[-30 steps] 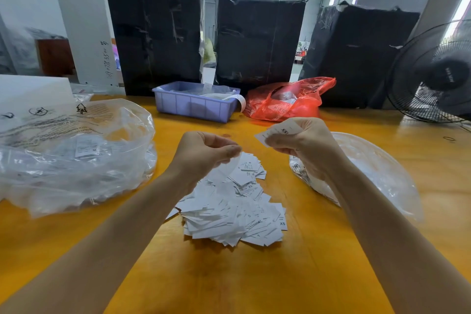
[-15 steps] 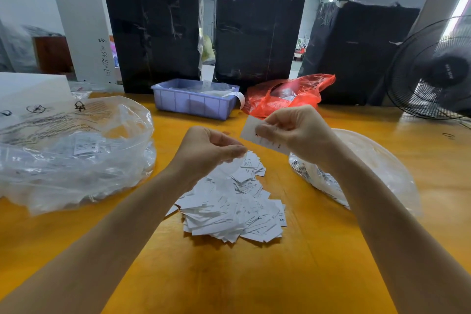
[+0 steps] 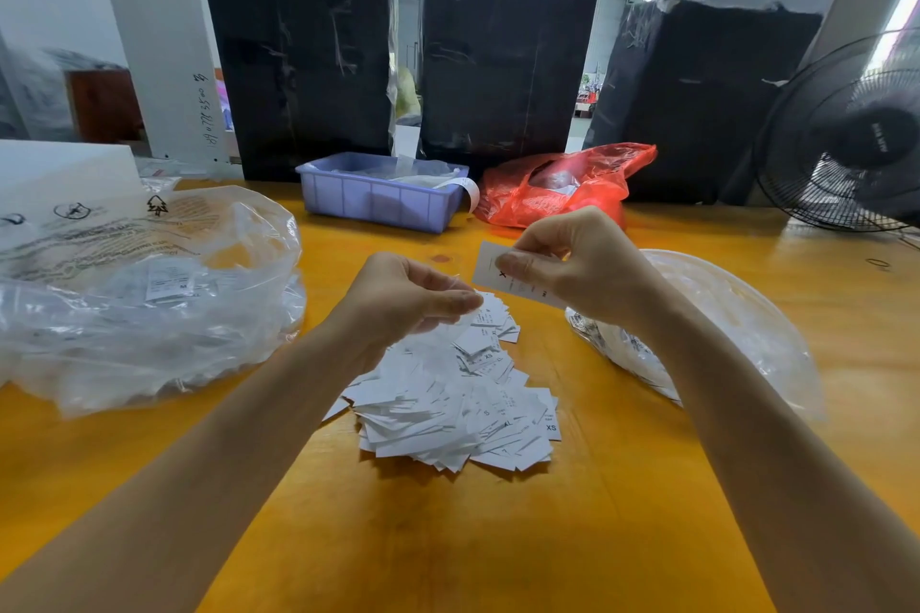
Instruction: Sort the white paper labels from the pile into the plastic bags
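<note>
Both hands raised, left hand (image 3: 403,296) and right hand (image 3: 582,264) pinching.

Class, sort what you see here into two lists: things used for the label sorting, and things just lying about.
Used for the job: pile of labels; label pinched in right hand; left hand; left clear bag; right clear bag.

Lying about: purple tray; red bag; fan; black bales.
</note>
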`<state>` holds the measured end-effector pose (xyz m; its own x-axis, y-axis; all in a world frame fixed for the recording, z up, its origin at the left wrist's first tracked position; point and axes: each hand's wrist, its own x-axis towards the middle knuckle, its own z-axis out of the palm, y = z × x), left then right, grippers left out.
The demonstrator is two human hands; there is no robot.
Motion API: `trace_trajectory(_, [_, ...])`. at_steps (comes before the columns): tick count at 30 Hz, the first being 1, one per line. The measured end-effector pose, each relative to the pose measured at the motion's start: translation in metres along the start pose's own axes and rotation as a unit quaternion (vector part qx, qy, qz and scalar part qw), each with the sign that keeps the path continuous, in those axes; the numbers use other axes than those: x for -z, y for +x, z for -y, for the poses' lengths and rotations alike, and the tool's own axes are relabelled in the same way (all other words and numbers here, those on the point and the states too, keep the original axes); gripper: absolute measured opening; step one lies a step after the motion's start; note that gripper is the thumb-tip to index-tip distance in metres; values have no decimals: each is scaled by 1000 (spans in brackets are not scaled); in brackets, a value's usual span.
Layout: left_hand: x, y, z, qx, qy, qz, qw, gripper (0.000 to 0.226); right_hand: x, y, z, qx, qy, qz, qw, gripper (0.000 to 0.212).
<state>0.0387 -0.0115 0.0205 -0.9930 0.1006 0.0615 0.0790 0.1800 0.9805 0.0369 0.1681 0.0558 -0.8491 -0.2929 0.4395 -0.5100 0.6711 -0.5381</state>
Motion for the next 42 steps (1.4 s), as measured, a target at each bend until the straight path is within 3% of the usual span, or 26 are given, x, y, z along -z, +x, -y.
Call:
trace_trajectory(8, [-1, 1, 1, 2, 4, -4, 1000, 23, -4, -1, 1, 21, -33, 18, 999, 14])
trace_trajectory(12, [-1, 1, 1, 4, 8, 1, 1000, 15, -7, -1, 1, 22, -36, 28, 999, 14])
trace_trajectory(15, [-1, 0, -1, 7, 8, 11, 1000, 25, -10, -1, 2, 31, -38, 37, 998, 14])
trace_trajectory(24, [5, 1, -3, 64, -25, 48, 996, 17, -1, 1, -4, 7, -55, 7, 998, 17])
trace_trajectory(29, [2, 3, 1, 45, -24, 6, 999, 15, 7, 1, 0, 0, -19, -17, 1000, 16])
trace_trajectory(36, [-1, 0, -2, 17, -98, -29, 995, 27, 1, -1, 2, -19, -33, 66, 997, 21])
trace_trajectory(42, [-1, -2, -6, 32, -152, 3, 988, 52, -5, 1, -4, -29, -98, 21, 995, 18])
